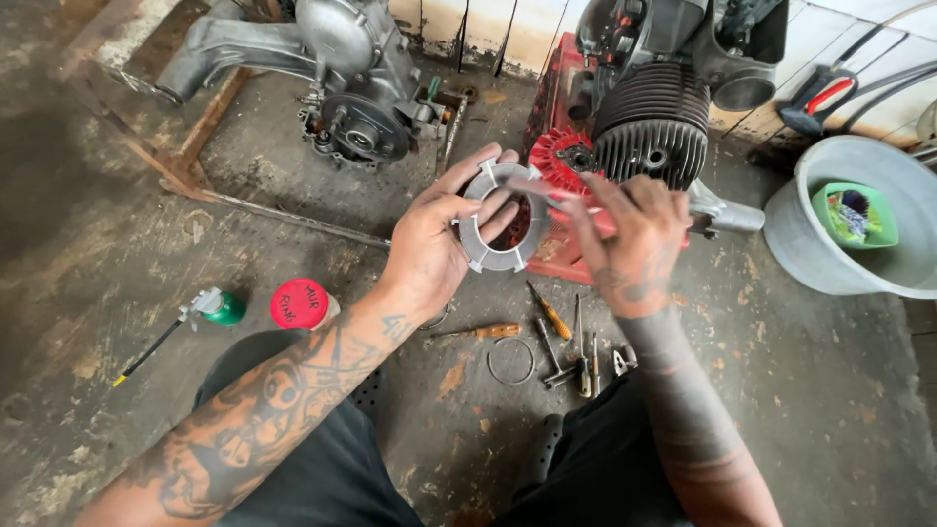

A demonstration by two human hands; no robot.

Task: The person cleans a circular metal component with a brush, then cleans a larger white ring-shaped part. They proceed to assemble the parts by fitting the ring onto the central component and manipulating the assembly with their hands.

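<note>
Left hand: the left hand (429, 249) is raised above the floor (810, 390); its fingers (480, 168) and thumb are curled around the rim of a grey metal ring plate (493, 229), gripping it upright and face-on.
Ring plate: flat, notched at its outer edge, open in the middle; held in the air in front of the red engine stand (556, 156), clear of the floor.
Right hand: the right hand (634, 234) has its fingers (584, 226) extended and partly spread, closed on nothing; the fingertips meet the right side of the ring plate.
Floor, near edge: screwdrivers (551, 314), small tools and a thin wire ring (510, 361) lie between the person's knees.
Floor, left side: a red-capped can (301, 304) stands just beside a small green oiler (223, 306).
Floor, far edge: a finned engine (652, 122) sits on the red stand; a second grey engine case (342, 78) rests on a metal frame.
Floor, right edge: a grey basin (859, 215) holds a green tub.
</note>
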